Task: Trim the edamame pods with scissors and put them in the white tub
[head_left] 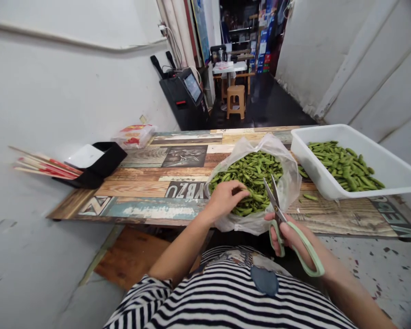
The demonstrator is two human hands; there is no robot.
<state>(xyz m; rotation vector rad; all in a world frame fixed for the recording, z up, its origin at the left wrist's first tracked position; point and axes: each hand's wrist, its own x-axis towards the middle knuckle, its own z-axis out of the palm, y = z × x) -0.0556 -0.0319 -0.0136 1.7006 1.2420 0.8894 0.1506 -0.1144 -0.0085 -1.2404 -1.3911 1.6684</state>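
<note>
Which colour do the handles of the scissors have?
The handles are pale green; head view shows them.

Clock directions run from the middle of the view. Just off centre at about half past seven, a dark panel of the table [137,157] bears pale capitals; Z and B can be made out, their neighbours less surely. Between eight and nine, one large letter, Z or N, stands on the table's left end. Toward half past three, the slanted characters on its right end are unclear. The screen [192,87] near twelve and the boxes [263,45] at one are unreadable.
</note>
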